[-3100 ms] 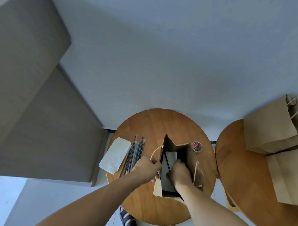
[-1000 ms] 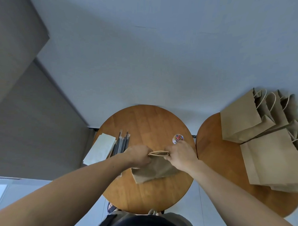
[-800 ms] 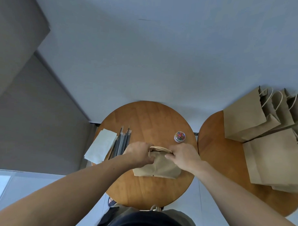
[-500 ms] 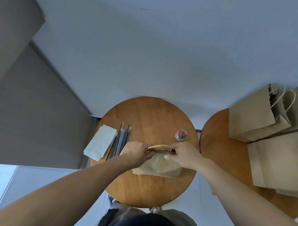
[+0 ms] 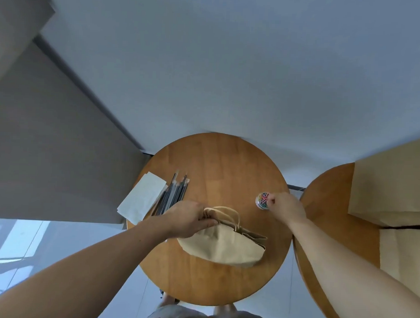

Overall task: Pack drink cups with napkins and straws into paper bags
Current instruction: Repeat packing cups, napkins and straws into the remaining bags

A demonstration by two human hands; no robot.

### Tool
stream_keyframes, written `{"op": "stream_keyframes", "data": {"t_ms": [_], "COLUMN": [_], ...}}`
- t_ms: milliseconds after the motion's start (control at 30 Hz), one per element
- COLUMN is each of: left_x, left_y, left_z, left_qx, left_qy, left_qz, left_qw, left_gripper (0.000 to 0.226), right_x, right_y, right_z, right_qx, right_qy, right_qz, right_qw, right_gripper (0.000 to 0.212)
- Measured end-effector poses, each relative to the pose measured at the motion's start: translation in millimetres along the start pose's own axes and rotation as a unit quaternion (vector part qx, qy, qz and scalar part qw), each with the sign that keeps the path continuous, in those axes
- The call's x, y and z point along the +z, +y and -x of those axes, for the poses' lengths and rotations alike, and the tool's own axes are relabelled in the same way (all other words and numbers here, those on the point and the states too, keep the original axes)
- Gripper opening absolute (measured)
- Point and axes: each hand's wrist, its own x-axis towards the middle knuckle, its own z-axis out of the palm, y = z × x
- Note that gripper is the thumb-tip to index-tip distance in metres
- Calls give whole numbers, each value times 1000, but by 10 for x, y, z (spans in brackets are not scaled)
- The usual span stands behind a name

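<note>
A brown paper bag (image 5: 221, 245) stands on the round wooden table (image 5: 218, 168), its top pressed closed with the twine handles up. My left hand (image 5: 186, 220) grips the bag's folded top at its left end. My right hand (image 5: 286, 206) is off the bag and reaches into the small round tub of coloured paper clips (image 5: 262, 200) at the table's right edge; its fingertips are curled at the tub. White napkins (image 5: 142, 199) and several wrapped dark straws (image 5: 173, 195) lie at the table's left.
A second round table (image 5: 326, 196) stands to the right, carrying large brown paper bags (image 5: 389, 184). A grey cabinet (image 5: 50, 141) fills the left side. The wall runs behind both tables.
My right hand let go of the bag's top and moved right to the paper clip tub. My left hand kept its hold on the closed bag top.
</note>
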Motion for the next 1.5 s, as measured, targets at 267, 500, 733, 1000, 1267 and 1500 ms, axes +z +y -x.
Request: {"op": "stream_keyframes", "data": {"t_ms": [267,500,733,1000,1267,1500], "left_x": [-9,75,205,271,230,133], "left_y": [52,46,9,18,116,191], "left_z": [-162,-142,-104,-91,-37,-21], "left_qx": [-14,-46,-75,-79,-104,-80], "left_qy": [-28,-20,32,74,73,85], "left_qz": [25,16,14,25,-2,-19], "left_qw": [999,999,997,994,992,993], "left_gripper": [31,40,39,36,40,40], "right_x": [349,449,499,424,75,-485], "right_y": [164,219,267,379,186,-265], "right_z": [-376,-545,-579,-475,-88,548], "right_qx": [-21,-47,-67,-72,-47,-177], "right_qy": [27,16,33,62,99,122], "right_qz": [46,122,124,55,-298,-329], "right_qw": [998,991,989,994,948,920], "right_gripper": [22,22,21,17,10,9]}}
